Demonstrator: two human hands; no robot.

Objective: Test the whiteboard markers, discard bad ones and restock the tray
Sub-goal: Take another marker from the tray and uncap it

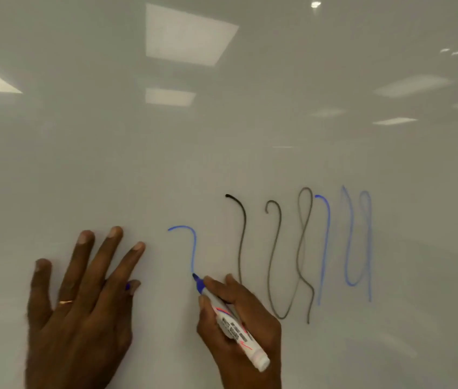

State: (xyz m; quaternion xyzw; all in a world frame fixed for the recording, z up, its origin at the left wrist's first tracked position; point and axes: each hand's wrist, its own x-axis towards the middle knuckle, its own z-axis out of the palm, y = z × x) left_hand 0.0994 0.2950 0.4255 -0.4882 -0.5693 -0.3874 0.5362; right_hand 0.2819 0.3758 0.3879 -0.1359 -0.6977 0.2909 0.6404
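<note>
**Marker Test Stroke on Whiteboard**

A glossy whiteboard fills the frame and reflects ceiling light panels in its upper half. Test strokes run across the centre right: a black line, grey loops, and fainter blue lines.

The blue marker sits at lower centre. It has a white printed barrel and a blue nib section. Its tip touches the board at the lower end of a fresh blue curve.

The right hand has its fingers closed around the barrel. The left hand lies flat on the board at lower left, fingers spread wide, with a ring on one finger. A small blue object shows beneath its thumb; it cannot be identified.
</note>
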